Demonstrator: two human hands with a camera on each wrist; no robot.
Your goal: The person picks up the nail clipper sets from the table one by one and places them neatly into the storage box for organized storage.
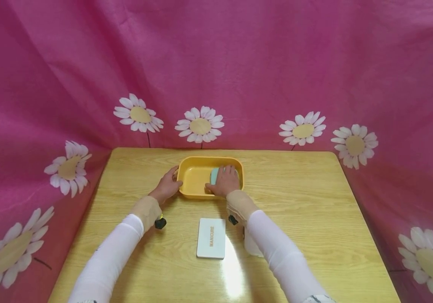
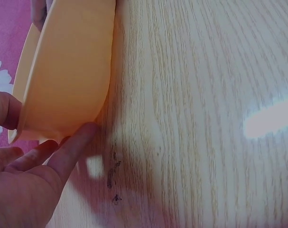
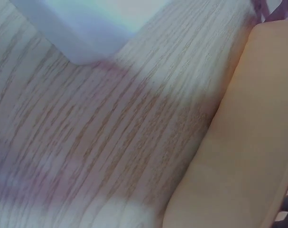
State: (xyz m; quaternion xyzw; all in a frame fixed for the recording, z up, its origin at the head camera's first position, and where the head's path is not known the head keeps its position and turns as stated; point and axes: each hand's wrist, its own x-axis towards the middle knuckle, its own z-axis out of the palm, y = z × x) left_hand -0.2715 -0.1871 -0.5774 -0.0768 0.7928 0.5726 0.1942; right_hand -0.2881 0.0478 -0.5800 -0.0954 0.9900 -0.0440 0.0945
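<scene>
A yellow plastic basin (image 1: 194,179) sits near the table's far edge. My left hand (image 1: 167,185) grips its left end; in the left wrist view the thumb hooks over the rim while the fingers lie along the outer wall (image 2: 70,66). Inside the basin's right part is a mint-green box-like item (image 1: 213,175), mostly covered by my right hand (image 1: 227,182). That hand holds it from above, thumb toward its left side. In the right wrist view only the basin's outer wall (image 3: 234,142) shows clearly, and the held item is hidden.
A flat white box lettered MANICURE (image 1: 211,238) lies on the wooden table (image 1: 296,185) in front of the basin. Another white item (image 1: 252,246) is partly hidden under my right forearm. Pink flowered cloth (image 1: 239,63) hangs around the table.
</scene>
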